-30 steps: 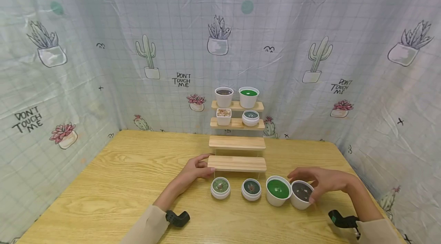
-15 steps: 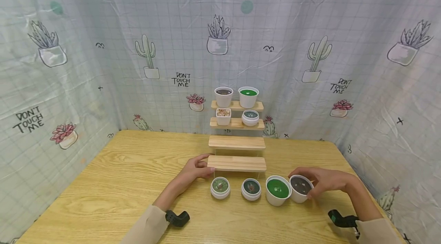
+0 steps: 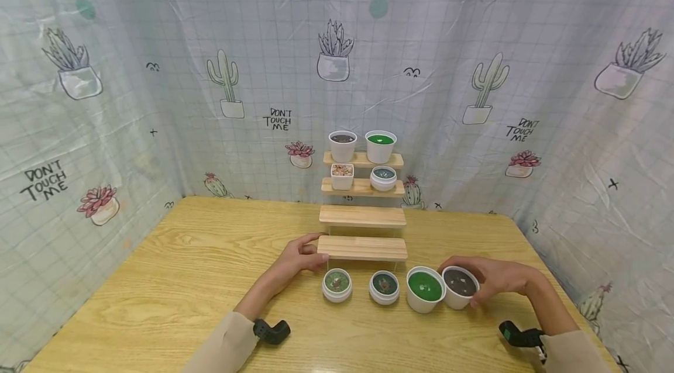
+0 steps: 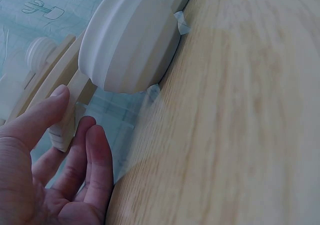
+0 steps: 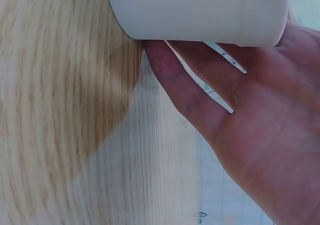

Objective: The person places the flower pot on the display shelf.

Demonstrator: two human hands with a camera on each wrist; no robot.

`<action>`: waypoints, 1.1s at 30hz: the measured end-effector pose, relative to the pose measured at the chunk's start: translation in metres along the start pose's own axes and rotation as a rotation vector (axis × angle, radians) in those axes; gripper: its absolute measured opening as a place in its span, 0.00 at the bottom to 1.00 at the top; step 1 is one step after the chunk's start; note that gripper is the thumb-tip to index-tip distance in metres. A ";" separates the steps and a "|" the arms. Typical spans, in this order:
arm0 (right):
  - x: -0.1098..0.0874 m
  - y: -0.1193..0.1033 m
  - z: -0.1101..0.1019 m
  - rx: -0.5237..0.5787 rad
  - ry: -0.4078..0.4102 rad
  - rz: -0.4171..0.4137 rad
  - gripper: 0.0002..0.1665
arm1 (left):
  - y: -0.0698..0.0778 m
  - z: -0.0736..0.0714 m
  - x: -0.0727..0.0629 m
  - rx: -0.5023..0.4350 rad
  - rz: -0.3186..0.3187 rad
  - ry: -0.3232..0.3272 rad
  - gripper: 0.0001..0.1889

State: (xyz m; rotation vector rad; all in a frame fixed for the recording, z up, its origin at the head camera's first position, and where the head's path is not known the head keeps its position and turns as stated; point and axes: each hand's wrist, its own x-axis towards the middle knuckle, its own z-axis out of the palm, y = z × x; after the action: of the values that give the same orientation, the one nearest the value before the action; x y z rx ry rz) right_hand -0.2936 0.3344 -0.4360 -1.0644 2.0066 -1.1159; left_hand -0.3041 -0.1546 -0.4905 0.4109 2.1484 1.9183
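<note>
Plainly, left hand (image 3: 299, 257) pinches lowest shelf (image 3: 362, 248) by end; right hand (image 3: 497, 277) curls round gray-filled cup (image 3: 459, 286).

And here's the pale gridded curtain (image 3: 284, 40), sweeping from nine o'clock through twelve to three, soft folds all the way! Dead on twelve, a potted succulent print (image 3: 334, 63); a green cactus print (image 3: 223, 83) at ten, a matching cactus (image 3: 484, 89) at two. Out at nine, black lettering (image 3: 44, 180) says "Don't touch me", a pinkish-red plant print (image 3: 100, 206) at its four o'clock. Down at six, it's the yellowish wood-grain desk (image 3: 174, 279).
</note>
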 end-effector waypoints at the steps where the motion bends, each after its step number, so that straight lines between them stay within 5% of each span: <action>1: 0.000 0.000 0.000 -0.004 0.005 0.000 0.43 | 0.000 0.000 0.000 -0.001 0.001 -0.002 0.43; 33: -0.001 -0.016 -0.001 -0.023 0.153 0.052 0.45 | -0.003 -0.001 0.003 -0.007 0.011 -0.011 0.43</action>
State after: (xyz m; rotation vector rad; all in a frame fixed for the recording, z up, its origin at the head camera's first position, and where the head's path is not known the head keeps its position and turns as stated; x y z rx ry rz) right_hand -0.2884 0.3309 -0.4215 -0.9583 2.1579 -1.1809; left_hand -0.3072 -0.1552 -0.4932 0.4321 2.1362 1.9243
